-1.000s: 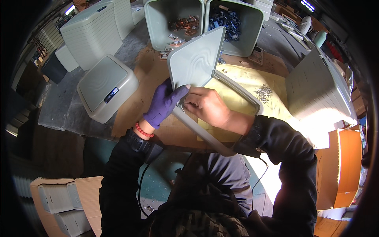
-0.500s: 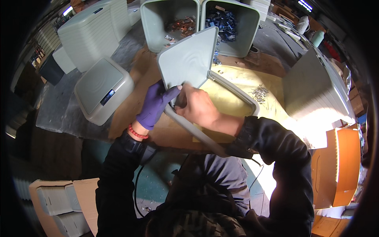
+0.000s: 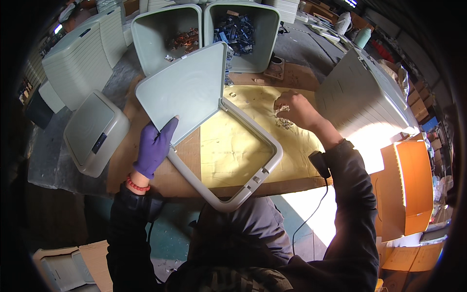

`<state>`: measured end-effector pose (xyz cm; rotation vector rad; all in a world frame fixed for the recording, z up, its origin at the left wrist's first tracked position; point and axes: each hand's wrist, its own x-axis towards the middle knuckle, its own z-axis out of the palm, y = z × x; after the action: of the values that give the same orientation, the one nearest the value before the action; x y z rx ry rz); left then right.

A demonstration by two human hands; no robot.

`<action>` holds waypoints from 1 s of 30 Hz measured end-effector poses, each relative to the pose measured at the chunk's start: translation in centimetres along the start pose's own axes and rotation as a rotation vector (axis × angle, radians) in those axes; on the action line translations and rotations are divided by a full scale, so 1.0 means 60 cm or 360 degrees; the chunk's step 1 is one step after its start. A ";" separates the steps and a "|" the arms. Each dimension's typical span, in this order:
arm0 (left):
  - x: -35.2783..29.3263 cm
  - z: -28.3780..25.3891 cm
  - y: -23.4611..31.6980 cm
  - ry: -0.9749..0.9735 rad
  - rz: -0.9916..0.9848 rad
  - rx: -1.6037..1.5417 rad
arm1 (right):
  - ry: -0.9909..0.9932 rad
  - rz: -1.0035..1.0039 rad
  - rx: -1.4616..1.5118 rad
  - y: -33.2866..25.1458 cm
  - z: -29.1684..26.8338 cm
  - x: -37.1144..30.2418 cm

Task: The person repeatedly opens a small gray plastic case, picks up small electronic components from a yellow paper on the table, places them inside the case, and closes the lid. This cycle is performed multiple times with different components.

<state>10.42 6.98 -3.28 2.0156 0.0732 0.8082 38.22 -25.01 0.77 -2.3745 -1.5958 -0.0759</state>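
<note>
My left hand (image 3: 152,148), in a purple glove, grips the left corner of a grey bin lid, its thumb lying on the raised flap (image 3: 182,90). The lid's square frame (image 3: 248,131) hangs toward me, joined to the flap at a hinge and tilted over the table edge. My bare right hand (image 3: 299,111) is at a small pile of metal parts (image 3: 284,122) on yellow paper (image 3: 233,155). Its thumb and fingers are bent and apart, with parts of the pile showing between them. Whether a fingertip touches a piece is hard to see.
Two grey bins lie at the back, one with orange-brown pieces (image 3: 187,41), the other with dark blue pieces (image 3: 236,34). A finished-looking lid (image 3: 95,134) sits at left, before stacked lids (image 3: 80,58). More stacked panels (image 3: 367,92) and a cardboard box (image 3: 406,187) stand at right.
My right hand has left the lid's corner beside my left hand and moved right to the metal pile. The lid and my left hand have shifted left and nearer in the picture.
</note>
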 end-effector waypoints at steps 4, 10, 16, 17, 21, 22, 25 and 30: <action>-0.001 -0.002 0.002 -0.0019 -0.0079 -0.0014 | -0.0040 0.0157 0.0028 0.008 0.024 -0.001; 0.001 0.005 0.007 0.0033 0.0010 -0.0057 | 0.0140 0.0151 0.0423 -0.028 -0.017 0.014; -0.002 0.009 0.008 0.0056 0.0005 -0.0038 | -0.0094 -0.0149 -0.0074 -0.102 -0.024 0.077; -0.001 0.009 0.008 0.0017 -0.0035 -0.0004 | -0.0133 -0.0337 -0.0362 -0.114 -0.019 0.088; -0.001 0.009 0.006 0.0035 -0.0086 -0.0059 | -0.0058 -0.0764 -0.0701 -0.151 0.006 0.106; -0.002 0.009 0.006 0.0016 -0.0164 -0.0085 | -0.0029 -0.0841 -0.0697 -0.156 0.012 0.109; -0.001 0.012 0.009 0.0042 -0.0009 -0.0099 | 0.0209 -0.0889 -0.0355 -0.164 0.030 0.129; -0.001 0.012 0.020 0.0024 -0.0052 -0.0134 | 0.0345 -0.0035 0.0850 -0.158 0.069 0.151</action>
<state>10.47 5.77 -2.62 1.9247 0.0796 0.7933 32.61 -12.47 0.46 -1.8699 -1.3358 0.0776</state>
